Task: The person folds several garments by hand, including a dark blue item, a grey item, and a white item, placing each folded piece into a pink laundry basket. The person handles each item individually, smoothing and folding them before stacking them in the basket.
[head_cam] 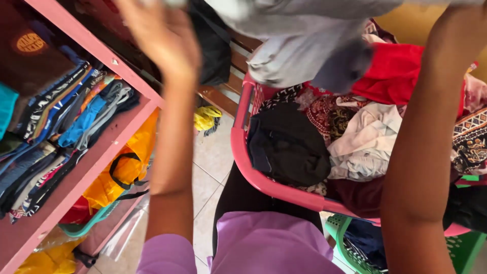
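While both hands point(162, 35) grip its top edge, the grey garment point(299, 45) hangs between them.

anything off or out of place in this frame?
One thing: a yellow cloth lies crumpled on the tiled floor between the pink shelf and the pink basket, outside both. The basket is heaped, with clothes hanging over its rim. Both hands hold a grey garment above it.

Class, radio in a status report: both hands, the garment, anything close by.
Left hand and right arm raised, holding up grey garment; right hand out of frame. Garment hangs above pink laundry basket of clothes. Pink shelf at left.
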